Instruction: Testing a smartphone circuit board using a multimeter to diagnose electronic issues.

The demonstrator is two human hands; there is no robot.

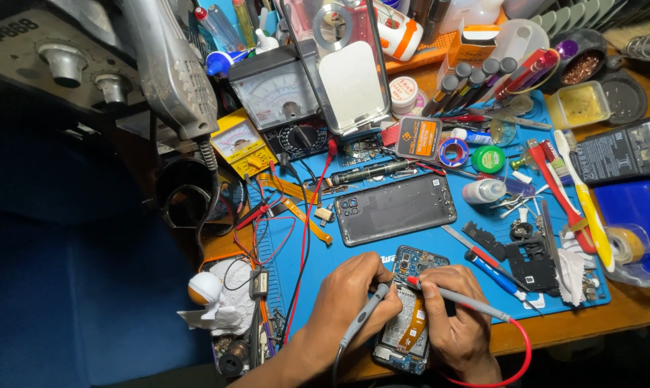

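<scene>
1. An opened smartphone [409, 316] lies low in the centre of the frame, its back off, showing the circuit board, a battery and an orange flex cable. It sits at the near edge of the blue work mat [425, 244].
2. The left hand [350, 294] rests just left of the phone, fingers closed around a grey-black test probe [362, 323] whose tip meets the board near the phone's upper end.
3. The right hand [458, 320] lies on the phone's right side, fingers pinched on a red test probe [454, 294]; its red tip touches the board close beside the other tip. A red lead [519, 359] loops from it toward the lower right.
4. Above the phone, mid-frame, a dark phone back cover [395, 208] with camera cut-outs lies flat on the mat.
5. Right of the hands lie a blue-handled screwdriver [494, 271] and a black plastic frame part [530, 262].
6. At upper centre stands an analog multimeter [285, 100], with a smaller yellow meter [240, 144] to its left.
7. Two toothbrushes [580, 201], red and yellow, lie at the right of the mat.
8. A roll of tape [627, 244] rests at the far right of the desk [627, 305].
</scene>
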